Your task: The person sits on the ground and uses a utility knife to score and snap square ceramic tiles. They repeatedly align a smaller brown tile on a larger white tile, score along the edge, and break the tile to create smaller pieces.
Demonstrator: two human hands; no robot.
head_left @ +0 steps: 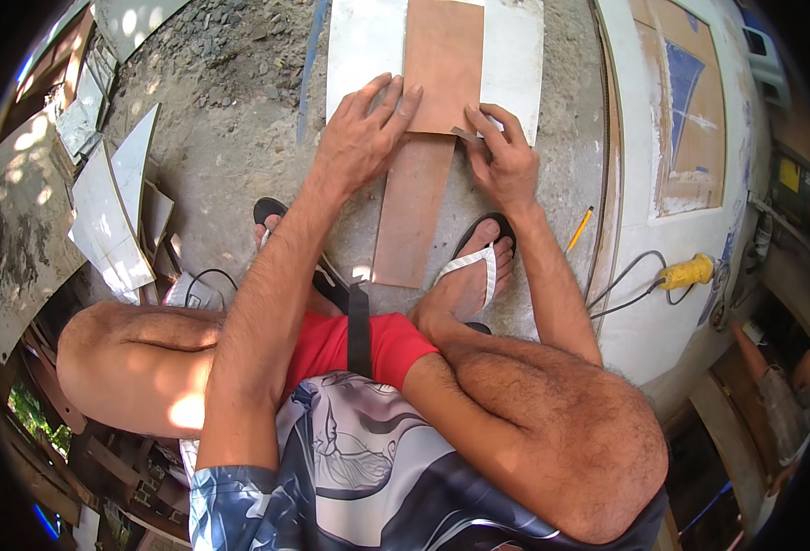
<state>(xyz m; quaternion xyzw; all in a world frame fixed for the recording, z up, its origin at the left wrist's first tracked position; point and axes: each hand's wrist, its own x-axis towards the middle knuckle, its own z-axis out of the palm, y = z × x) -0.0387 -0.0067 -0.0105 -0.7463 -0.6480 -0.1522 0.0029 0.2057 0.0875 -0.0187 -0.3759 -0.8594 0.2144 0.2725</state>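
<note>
The grip of our right hand (508,170) is narrow, its thumb and fingers closed on a small, dark, flat strip (463,134), perhaps metal, at the near right corner of a smooth brown rectangular board (443,64), wooden by its look. Our left hand (359,138) is spread with nothing pinched, its index fingertip over the board's left long edge and the other fingers on the white sheet beside it.

The board lies ahead of our right grip and slightly to its left, its long axis running away from us. Of our two hands, the right is the nearer to the board's near end. Beneath the board, and showing on both sides, is the flat white rectangular sheet (515,55).

On our side of the board, a paler brown rectangular strip (414,216) lies on the grey concrete floor (552,179), nearly in line with it; whether their ends touch we cannot tell. To the board's right and nearer us is a slim yellow pencil (580,228). Farther right, a yellow-bodied power tool (687,273) with a dark cable rests on a large white panel (639,317). Well left of the board, angular white sheet offcuts (106,220) lean together.
</note>
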